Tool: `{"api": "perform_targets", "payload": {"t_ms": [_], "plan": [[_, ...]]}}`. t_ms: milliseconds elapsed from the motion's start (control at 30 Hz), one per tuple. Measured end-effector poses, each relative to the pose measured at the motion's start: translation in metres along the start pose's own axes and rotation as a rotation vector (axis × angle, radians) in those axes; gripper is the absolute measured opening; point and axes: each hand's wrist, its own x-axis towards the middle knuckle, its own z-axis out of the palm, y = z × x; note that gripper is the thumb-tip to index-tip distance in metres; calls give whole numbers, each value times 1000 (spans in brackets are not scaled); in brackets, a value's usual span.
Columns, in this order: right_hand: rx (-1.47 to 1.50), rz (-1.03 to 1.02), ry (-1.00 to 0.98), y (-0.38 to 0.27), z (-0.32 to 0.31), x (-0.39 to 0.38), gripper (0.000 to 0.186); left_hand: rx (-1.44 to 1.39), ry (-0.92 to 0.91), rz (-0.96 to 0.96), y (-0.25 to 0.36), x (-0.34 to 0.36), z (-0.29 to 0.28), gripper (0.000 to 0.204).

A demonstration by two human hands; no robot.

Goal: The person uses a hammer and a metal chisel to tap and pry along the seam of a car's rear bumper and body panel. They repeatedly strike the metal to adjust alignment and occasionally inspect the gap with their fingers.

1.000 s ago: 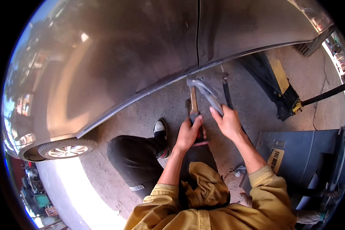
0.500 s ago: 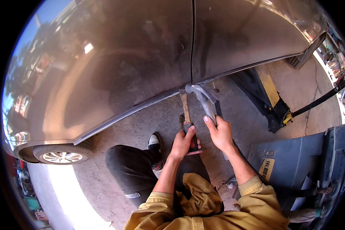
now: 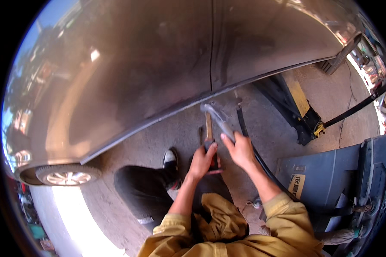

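Observation:
My left hand [image 3: 201, 161] is closed round the black and red grip of a tool with a flat, rust-brown shank [image 3: 209, 127] pointing up toward the car. In my right hand [image 3: 241, 150] is a grey-headed hammer [image 3: 221, 120], gripped by its handle with the thumb laid along it. The hammer's slightly blurred head overlaps the far end of the left tool, so that end is hidden; I cannot tell if they touch. Both sit just below the lower sill edge [image 3: 167, 115] of a brown car [image 3: 150, 55], near the door seam.
A black and yellow floor jack [image 3: 302, 100] reaches under the car on the right. A dark hose [image 3: 244, 124] runs past my right forearm to a blue-grey machine [image 3: 326, 167]. My bent knee [image 3: 137, 192] and shoe [image 3: 170, 157] are at left, with a car wheel [image 3: 68, 175] beyond.
The hammer head has shifted left and down from the sill, over the left tool's far end. My right hand moved slightly left and down. The left hand kept its grip.

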Motion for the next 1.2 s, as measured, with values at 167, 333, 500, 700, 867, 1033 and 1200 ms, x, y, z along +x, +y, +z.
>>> {"api": "perform_targets", "payload": {"t_ms": [167, 333, 500, 700, 867, 1033, 1200], "plan": [[235, 67, 75, -2, 18, -48, 44, 61, -47, 76, -23, -2, -5, 38], [248, 250, 131, 40, 33, -77, 56, 163, 29, 89, -18, -4, 2, 47], [503, 313, 173, 73, 49, -101, 59, 208, 65, 105, -14, -3, 5, 48], [1044, 542, 130, 66, 44, -120, 52, 289, 31, 122, -19, 8, -8, 48], [1059, 534, 164, 70, 39, -129, 53, 298, 72, 144, -13, 9, -6, 48], [1044, 532, 153, 65, 36, -129, 52, 260, 69, 146, -8, 6, -5, 48], [962, 459, 147, 56, 34, -121, 53, 243, 65, 144, -10, 10, -10, 49]]}}
